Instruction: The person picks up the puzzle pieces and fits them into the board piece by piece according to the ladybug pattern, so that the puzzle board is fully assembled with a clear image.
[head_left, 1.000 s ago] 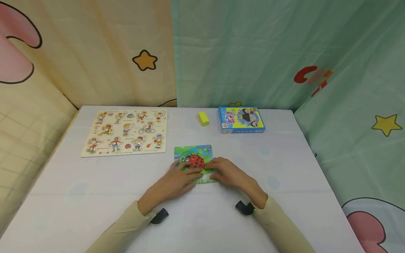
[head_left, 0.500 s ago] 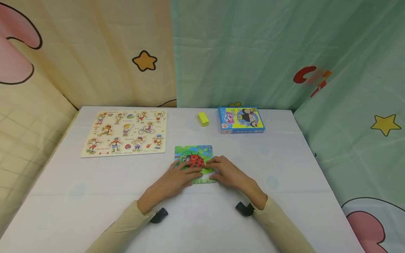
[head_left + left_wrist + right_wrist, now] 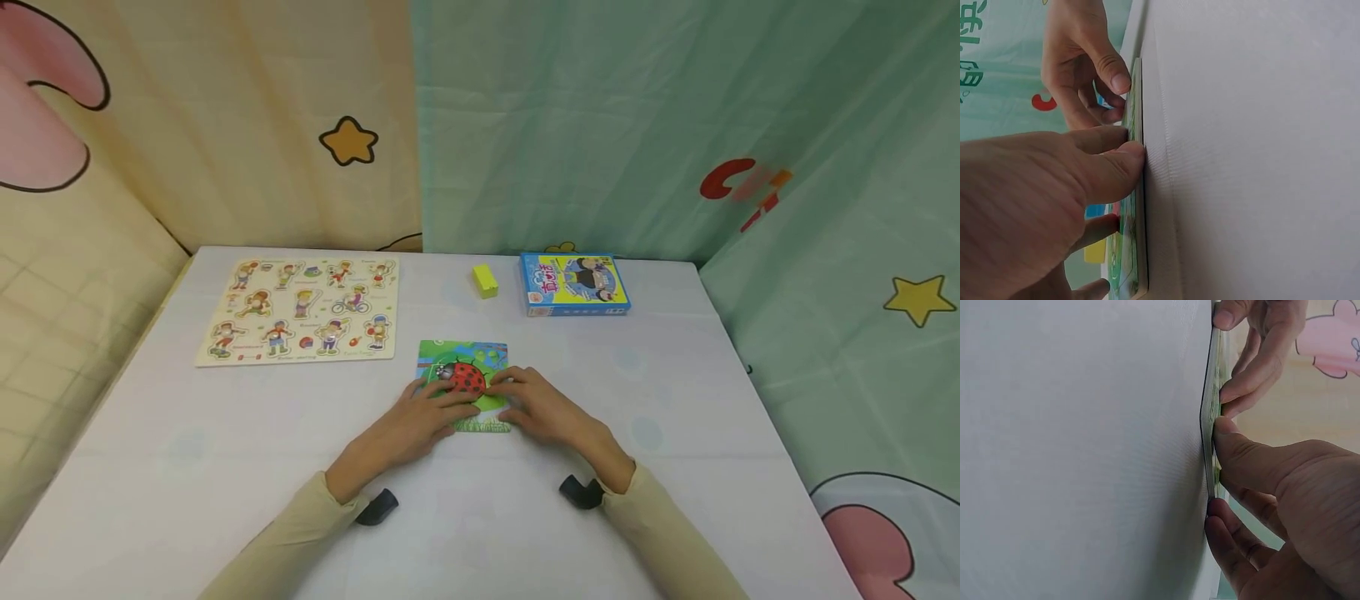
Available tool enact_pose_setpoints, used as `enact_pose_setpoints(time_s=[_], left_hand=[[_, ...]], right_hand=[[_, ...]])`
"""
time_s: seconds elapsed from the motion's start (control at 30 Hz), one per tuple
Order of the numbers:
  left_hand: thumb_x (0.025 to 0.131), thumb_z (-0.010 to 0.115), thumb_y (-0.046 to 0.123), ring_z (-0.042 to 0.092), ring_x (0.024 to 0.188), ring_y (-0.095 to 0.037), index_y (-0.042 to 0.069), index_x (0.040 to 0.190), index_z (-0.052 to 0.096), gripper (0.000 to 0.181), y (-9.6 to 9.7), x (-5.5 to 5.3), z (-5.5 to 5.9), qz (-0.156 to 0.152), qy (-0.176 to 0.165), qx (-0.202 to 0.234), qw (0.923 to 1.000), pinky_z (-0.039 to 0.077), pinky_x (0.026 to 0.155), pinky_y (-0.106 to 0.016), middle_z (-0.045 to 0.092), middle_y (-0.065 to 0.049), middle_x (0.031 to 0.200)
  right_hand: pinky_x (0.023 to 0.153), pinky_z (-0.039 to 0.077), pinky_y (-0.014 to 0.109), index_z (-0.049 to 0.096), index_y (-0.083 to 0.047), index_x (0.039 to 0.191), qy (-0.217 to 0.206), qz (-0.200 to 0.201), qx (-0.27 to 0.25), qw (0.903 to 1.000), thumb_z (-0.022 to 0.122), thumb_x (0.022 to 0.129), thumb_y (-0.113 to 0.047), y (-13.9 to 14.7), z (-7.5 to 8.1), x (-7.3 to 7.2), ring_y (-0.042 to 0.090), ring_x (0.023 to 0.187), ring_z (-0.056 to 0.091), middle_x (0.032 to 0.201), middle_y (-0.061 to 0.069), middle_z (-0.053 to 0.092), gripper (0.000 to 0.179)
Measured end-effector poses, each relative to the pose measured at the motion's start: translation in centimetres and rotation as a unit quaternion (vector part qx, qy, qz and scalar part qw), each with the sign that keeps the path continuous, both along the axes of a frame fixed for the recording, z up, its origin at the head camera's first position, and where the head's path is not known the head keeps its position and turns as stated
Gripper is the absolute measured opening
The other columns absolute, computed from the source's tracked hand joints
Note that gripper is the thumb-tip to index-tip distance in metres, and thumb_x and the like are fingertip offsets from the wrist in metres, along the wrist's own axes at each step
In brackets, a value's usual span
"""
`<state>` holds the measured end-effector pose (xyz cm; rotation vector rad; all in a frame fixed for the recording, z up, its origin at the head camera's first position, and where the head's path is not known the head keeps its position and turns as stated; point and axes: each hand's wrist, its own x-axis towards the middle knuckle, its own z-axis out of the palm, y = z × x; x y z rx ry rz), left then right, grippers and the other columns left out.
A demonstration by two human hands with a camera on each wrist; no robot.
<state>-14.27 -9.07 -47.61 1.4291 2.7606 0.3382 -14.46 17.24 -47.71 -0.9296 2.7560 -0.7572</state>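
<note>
A square puzzle board (image 3: pixel 487 356) with a red ladybug (image 3: pixel 468 377) on a green and blue scene lies flat on the white table. My left hand (image 3: pixel 420 423) rests over its lower left part, fingers stretched across the picture. In the left wrist view, the left thumb (image 3: pixel 1124 165) lies along the board's near edge. From the other side, my right hand (image 3: pixel 551 408) touches the right part with its fingertips and thumb. The right wrist view shows the right thumb (image 3: pixel 1244 453) on the board's face and fingertips down at its edge. Both hands hide part of the picture.
A wooden puzzle board with sports figures (image 3: pixel 296 312) lies at the back left. A small yellow block (image 3: pixel 484 282) and a blue game box (image 3: pixel 575 285) are behind the ladybug board. Curtains (image 3: pixel 600 125) stand behind the table, and a black wrist mount (image 3: pixel 377 507) hangs under the left sleeve.
The view shifts slightly. The left fingers have drawn back a little, showing more of the ladybug board's lower edge; the right hand barely moves.
</note>
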Motion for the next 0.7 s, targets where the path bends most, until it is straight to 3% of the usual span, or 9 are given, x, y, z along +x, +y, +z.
enact_pose_setpoints(time_s=[0.7], left_hand=[[0.097, 0.066, 0.025, 0.044, 0.138, -0.029, 0.027, 0.137, 0.060, 0.041, 0.48, 0.42, -0.52, 0.017, 0.017, 0.011, 0.9996, 0.036, 0.112, -0.057, 0.055, 0.005, 0.147]], right_hand=[[0.108, 0.044, 0.049, 0.067, -0.007, 0.128, -0.001, 0.015, -0.009, 0.9999, 0.074, 0.091, -0.015, 0.31, 0.12, -0.44, 0.031, 0.127, 0.050, 0.135, 0.012, 0.057, 0.039]])
